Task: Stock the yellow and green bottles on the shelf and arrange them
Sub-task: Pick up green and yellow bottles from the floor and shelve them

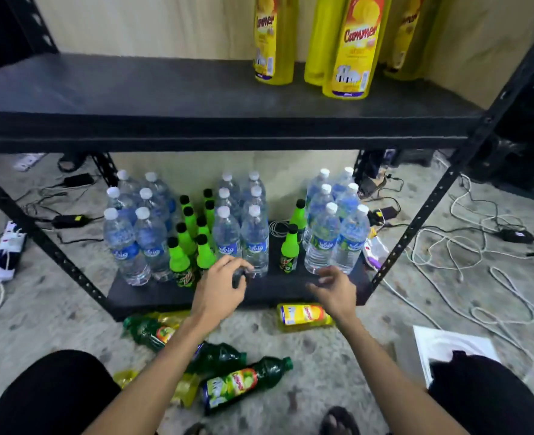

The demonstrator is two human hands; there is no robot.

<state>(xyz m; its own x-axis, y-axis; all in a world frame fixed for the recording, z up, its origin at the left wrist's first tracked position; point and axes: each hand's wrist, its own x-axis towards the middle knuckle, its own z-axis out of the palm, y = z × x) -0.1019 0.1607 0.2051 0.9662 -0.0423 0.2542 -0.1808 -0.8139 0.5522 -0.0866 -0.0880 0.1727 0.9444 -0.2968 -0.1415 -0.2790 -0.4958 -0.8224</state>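
Several tall yellow bottles (355,45) stand on the right part of the upper black shelf (196,89). On the floor in front lie a yellow bottle (303,315), another yellow one (184,390) and three dark green bottles (253,381), partly under my arms. My left hand (218,290) hovers at the front edge of the lower shelf (165,296), fingers curled round a small dark thing that is too blurred to name. My right hand (337,287) hangs beside it with fingers apart and nothing in it.
The lower shelf holds groups of clear water bottles (253,237) and small bright green bottles (177,255) with black caps. Cables, chargers and a power strip (7,249) lie on the floor around the rack. A white sheet (447,343) lies at the right by my knee.
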